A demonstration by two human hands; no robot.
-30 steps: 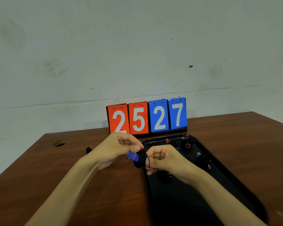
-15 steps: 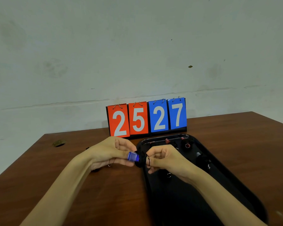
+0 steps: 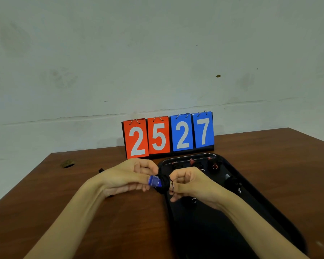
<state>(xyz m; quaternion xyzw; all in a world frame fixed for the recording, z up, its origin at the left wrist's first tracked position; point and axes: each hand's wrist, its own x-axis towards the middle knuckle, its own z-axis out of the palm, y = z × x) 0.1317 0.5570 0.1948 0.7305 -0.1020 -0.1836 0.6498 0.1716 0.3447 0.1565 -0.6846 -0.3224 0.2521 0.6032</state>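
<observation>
Both hands meet over the left edge of a black tray (image 3: 266, 199). My left hand (image 3: 127, 176) pinches a small blue translucent piece (image 3: 154, 181) that joins a black bundle of cord (image 3: 164, 183). My right hand (image 3: 191, 184) has its fingers curled round the black bundle and a thin black string hanging from it. What lies inside the bundle is hidden by the fingers.
The tray holds several small dark bundles with red and silver bits (image 3: 214, 165). A flip scoreboard (image 3: 168, 135) reading 25 27 stands behind it on the brown wooden table (image 3: 82, 212). A small black item (image 3: 101, 170) and a cable hole (image 3: 67, 163) lie to the left.
My left hand has lowered slightly and its fingers have closed over the blue piece. My right hand has stayed in place, gripping the black bundle.
</observation>
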